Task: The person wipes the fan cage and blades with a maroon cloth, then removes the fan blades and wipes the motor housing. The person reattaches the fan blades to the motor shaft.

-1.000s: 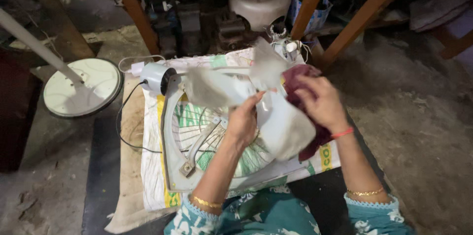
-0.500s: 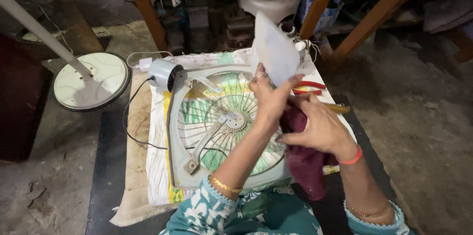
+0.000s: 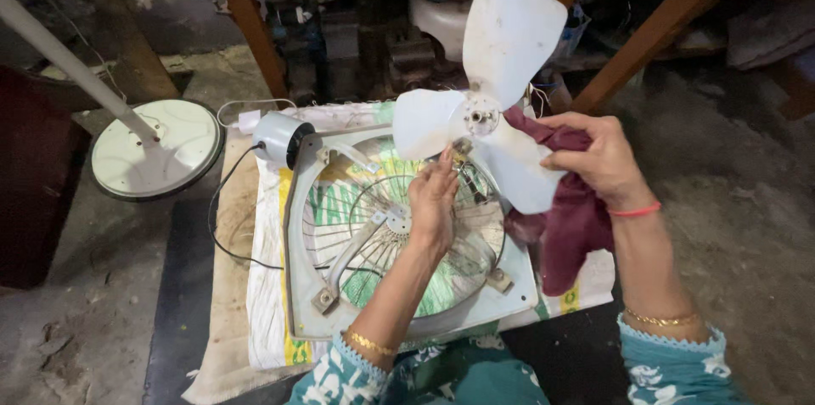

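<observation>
White plastic fan blade [image 3: 488, 99] sits high in the centre of the frame, lifted clear of the grey fan housing [image 3: 399, 244] so you can reach every lobe. Your left hand [image 3: 433, 201] pinches the underside near the hub with fingertips closed, steadying it. Your right hand [image 3: 598, 159] grips a maroon cloth [image 3: 573, 218] against the right lobe, fingers curled around both; the cloth hangs down loose below. Under the housing, at lower centre, lies a woven sack [image 3: 267, 295] with green and yellow print, seemingly laid as a work mat. At left centre a round fan base [image 3: 157, 150] with its pole stands apart.
</observation>
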